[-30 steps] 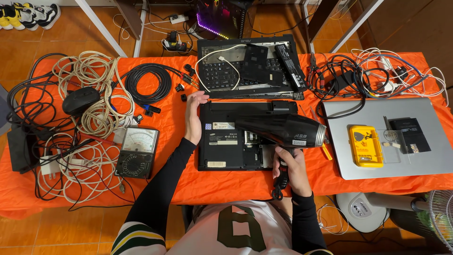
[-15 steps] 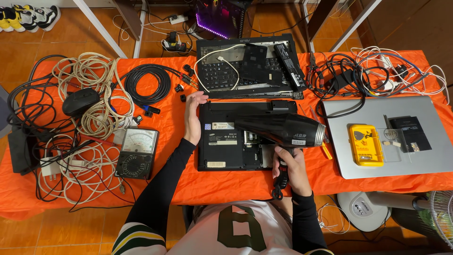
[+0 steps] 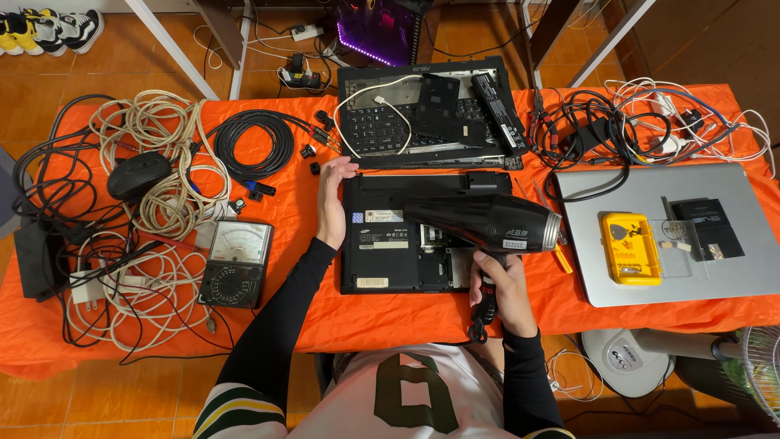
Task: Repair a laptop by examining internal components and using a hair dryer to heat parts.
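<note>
My right hand grips the handle of a black heat gun, which lies sideways over an upturned black laptop, its metal nozzle pointing right. My left hand rests flat, fingers apart, against the laptop's left edge on the orange cloth. The laptop's underside shows labels and an uncovered bay near the heat gun.
A second dismantled laptop with loose parts lies behind. A silver laptop carries a yellow box at right. An analog multimeter, black mouse and several coiled cables fill the left; tangled wires sit back right.
</note>
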